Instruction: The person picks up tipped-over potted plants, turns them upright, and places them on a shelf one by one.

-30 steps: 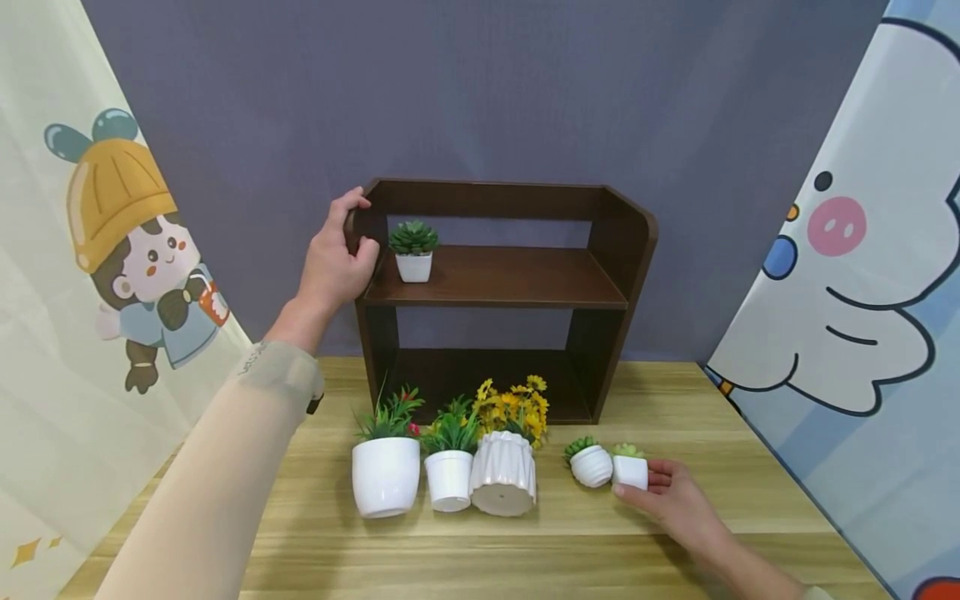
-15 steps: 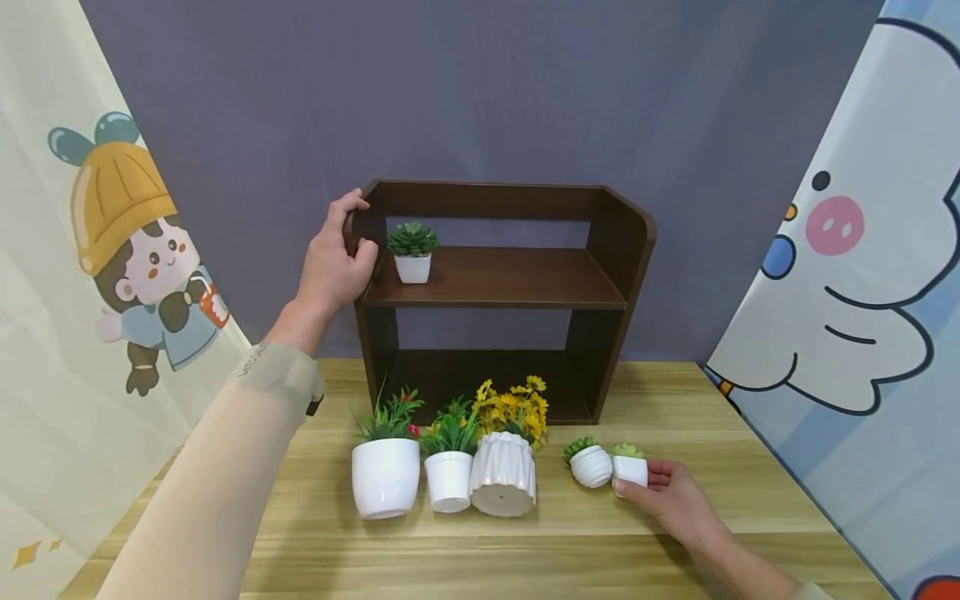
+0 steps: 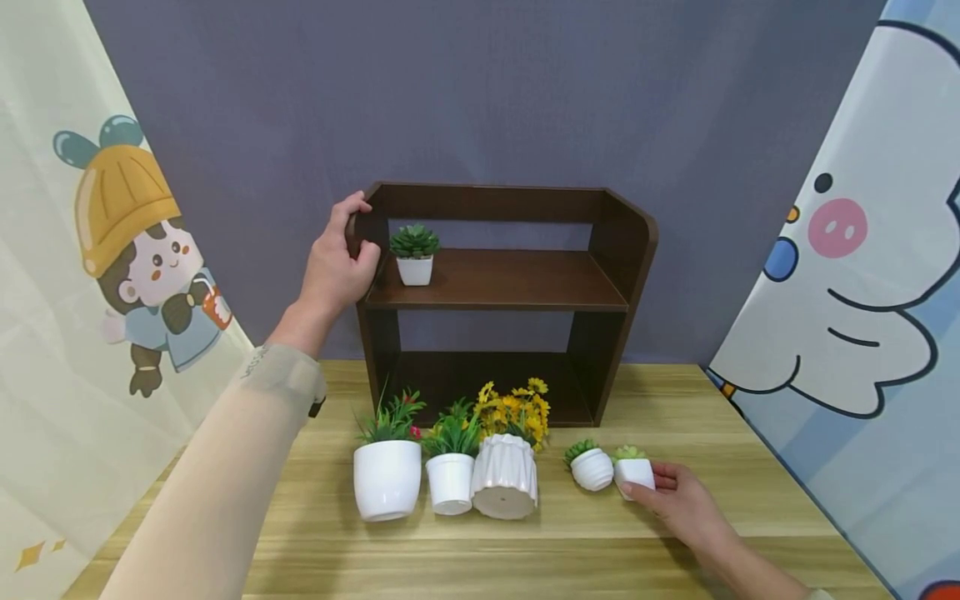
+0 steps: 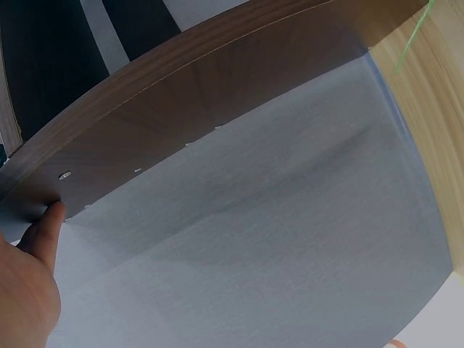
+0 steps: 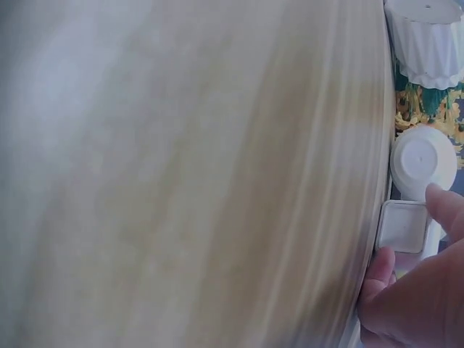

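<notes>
In the head view my left hand [image 3: 335, 262] grips the left side panel of a dark brown two-tier shelf [image 3: 510, 279]. The left wrist view shows a finger against the panel's outer face [image 4: 181, 109]. My right hand [image 3: 688, 506] pinches a small square white pot with a pale green succulent [image 3: 635, 475] between thumb and fingers, low at the tabletop. From the right wrist view the flat underside of this square pot [image 5: 403, 226] is visible. Close to its left lies a round ribbed white pot with a succulent [image 3: 592, 469], tipped over.
A green succulent in a white pot [image 3: 415, 258] stands on the upper tier, left side. Before the shelf are a large white pot [image 3: 387, 479], a smaller white pot [image 3: 451, 483] and a fluted pot with yellow flowers [image 3: 505, 475], on the wooden table [image 3: 480, 554].
The square pot has turned a little and shifted slightly right, away from the round pot, with my right hand. My left hand stays on the shelf.
</notes>
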`<state>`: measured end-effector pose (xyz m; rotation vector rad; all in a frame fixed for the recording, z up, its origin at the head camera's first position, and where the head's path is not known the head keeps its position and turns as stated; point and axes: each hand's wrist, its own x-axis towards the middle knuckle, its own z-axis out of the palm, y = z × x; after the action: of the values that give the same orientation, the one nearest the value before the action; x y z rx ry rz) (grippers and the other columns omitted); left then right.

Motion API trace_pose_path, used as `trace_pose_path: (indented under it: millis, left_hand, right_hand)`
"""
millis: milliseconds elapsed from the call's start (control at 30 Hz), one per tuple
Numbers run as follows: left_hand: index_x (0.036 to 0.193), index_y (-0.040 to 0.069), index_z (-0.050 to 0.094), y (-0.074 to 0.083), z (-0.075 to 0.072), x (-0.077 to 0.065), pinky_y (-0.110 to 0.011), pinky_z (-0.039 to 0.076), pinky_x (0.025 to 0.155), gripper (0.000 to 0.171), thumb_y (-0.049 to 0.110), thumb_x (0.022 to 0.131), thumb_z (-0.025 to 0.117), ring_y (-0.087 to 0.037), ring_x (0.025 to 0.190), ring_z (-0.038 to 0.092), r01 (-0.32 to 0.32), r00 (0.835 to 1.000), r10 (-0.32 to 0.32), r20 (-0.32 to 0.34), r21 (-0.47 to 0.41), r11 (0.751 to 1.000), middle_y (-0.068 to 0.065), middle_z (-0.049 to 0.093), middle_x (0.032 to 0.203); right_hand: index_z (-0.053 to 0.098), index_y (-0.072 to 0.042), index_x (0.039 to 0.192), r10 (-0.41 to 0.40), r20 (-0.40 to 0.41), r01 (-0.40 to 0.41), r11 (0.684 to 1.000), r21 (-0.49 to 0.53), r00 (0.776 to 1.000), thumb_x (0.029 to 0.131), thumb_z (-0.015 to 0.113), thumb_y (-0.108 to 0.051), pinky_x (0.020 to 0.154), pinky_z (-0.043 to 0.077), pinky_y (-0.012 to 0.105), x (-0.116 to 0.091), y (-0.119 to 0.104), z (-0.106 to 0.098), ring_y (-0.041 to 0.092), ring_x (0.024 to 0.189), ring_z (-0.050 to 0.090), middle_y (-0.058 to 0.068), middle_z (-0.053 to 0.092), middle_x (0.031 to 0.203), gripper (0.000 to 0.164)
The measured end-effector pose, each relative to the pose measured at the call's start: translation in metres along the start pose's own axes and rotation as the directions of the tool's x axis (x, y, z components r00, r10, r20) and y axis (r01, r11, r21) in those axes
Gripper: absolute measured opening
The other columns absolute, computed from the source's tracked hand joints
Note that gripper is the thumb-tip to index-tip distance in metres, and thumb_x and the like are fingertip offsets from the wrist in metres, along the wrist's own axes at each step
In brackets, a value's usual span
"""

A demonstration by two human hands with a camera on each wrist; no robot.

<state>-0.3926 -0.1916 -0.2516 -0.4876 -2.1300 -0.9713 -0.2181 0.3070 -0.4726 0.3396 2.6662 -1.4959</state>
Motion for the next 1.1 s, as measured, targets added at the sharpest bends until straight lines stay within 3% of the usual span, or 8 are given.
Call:
trace_pose_path:
  millis: [167, 667, 1100]
  left_hand:
    - [0.159, 0.022, 0.046, 0.0005, -0.0005, -0.0011, -0.057, 0.049, 0.09, 0.055, 0.014, 0.105, 0.049, -0.044, 0.108, 0.063, -0.001, 1.0, 0.001, 0.0, -0.001, 1.0, 0.0, 0.043, 0.176]
    - [0.158, 0.021, 0.046, 0.0001, -0.0004, -0.0023, -0.058, 0.05, 0.091, 0.054, 0.014, 0.105, 0.049, -0.043, 0.112, 0.064, -0.003, 1.0, 0.003, 0.001, -0.009, 1.0, 0.003, 0.041, 0.177]
    - [0.158, 0.02, 0.046, 0.0007, -0.0011, -0.0027, -0.058, 0.05, 0.092, 0.053, 0.015, 0.105, 0.049, -0.044, 0.113, 0.063, 0.003, 1.0, -0.003, 0.008, -0.006, 1.0, 0.003, 0.041, 0.178]
  right_hand:
    - [0.042, 0.019, 0.153, -0.006, -0.005, 0.006, 1.0, -0.004, 1.0, 0.099, 0.083, -0.034, 0.083, 0.058, 0.025, 0.0001, 0.0012, -0.0034, 0.035, 0.123, 0.066, 0.037, 0.061, 0.141, 0.086]
    - [0.045, 0.017, 0.155, -0.008, 0.004, 0.009, 0.998, -0.058, 1.0, 0.101, 0.079, -0.033, 0.088, 0.059, 0.035, 0.0003, 0.0022, -0.0072, 0.034, 0.121, 0.065, 0.031, 0.064, 0.137, 0.08]
    - [0.047, 0.017, 0.153, -0.046, -0.004, 0.046, 0.997, -0.068, 0.999, 0.103, 0.077, -0.028, 0.085, 0.059, 0.028, -0.001, 0.0015, -0.0083, 0.032, 0.12, 0.067, 0.031, 0.066, 0.136, 0.073]
